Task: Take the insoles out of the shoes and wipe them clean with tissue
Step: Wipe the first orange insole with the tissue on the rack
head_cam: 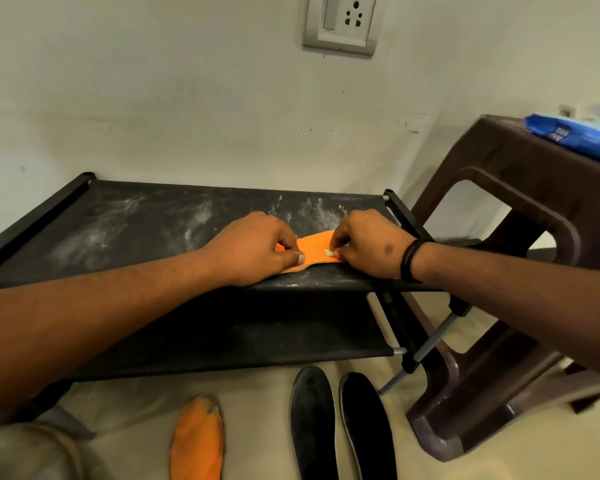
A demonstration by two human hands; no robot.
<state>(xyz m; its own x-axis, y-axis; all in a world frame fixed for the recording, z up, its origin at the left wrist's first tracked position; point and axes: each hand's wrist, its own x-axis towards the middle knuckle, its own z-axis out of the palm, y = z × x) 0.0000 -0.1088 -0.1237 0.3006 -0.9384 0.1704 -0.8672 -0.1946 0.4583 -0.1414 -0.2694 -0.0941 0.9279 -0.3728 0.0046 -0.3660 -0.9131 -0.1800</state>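
An orange insole (314, 249) lies on the dusty black top shelf of the shoe rack (136, 223), near its front right. My left hand (257, 247) grips its left part, thumb and fingers curled over it. My right hand (368, 245) pinches its right part, with a small pale scrap at the fingertips. Most of the insole is hidden under both hands. On the floor below lie a second orange insole (197, 441) and two black insoles (314, 424) (368, 427) side by side.
A brown plastic stool (520, 188) stands to the right of the rack, with a blue tissue pack (575, 135) on top. A wall with a socket plate (342, 24) is behind. A lower rack shelf (257, 334) sits underneath.
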